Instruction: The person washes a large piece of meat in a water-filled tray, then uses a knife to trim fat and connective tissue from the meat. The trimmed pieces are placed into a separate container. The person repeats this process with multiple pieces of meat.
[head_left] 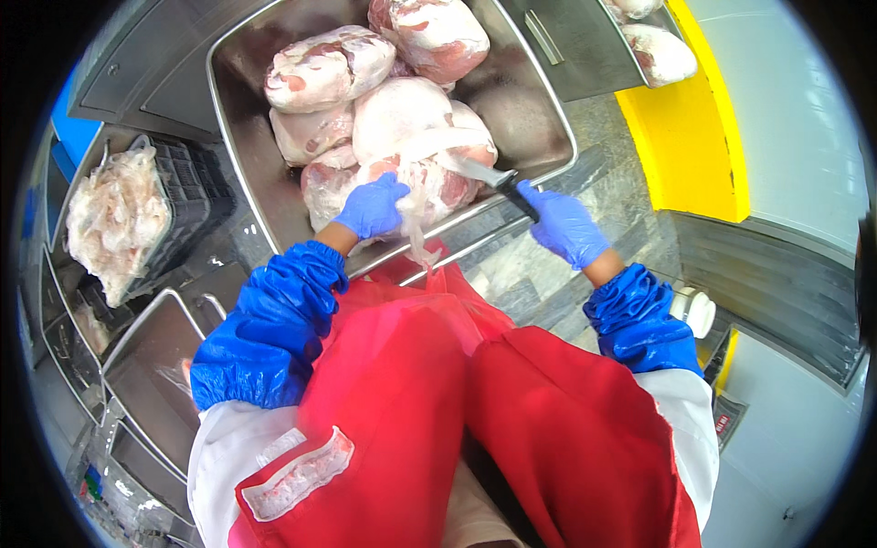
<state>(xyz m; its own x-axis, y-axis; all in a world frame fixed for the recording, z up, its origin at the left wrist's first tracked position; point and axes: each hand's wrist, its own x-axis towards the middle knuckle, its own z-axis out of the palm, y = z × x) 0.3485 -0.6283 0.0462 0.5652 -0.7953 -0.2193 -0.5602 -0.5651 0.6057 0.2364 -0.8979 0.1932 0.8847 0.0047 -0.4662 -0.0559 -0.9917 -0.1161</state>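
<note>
Several large pale-pink slabs of meat [393, 117] are piled in a deep stainless-steel tub [521, 110] in front of me. My left hand [372, 206], in a blue glove, is closed at the near side of the pile on a strip of translucent film [417, 205], either plastic wrap or membrane; I cannot tell which. The strip hangs over the tub's near rim. Over the tub's near right part, my gloved right hand [565, 225] grips the black handle of a knife [479, 172]. Its blade points left, at the nearest meat and the film's upper end.
To the left, a dark crate [194, 187] is heaped with crumpled translucent film [119, 219]. A metal cart with a tubular handle [151, 320] stands near my left arm. At right are a yellow curved barrier [690, 146] and more meat [660, 55]. The floor [598, 160] is grey tile.
</note>
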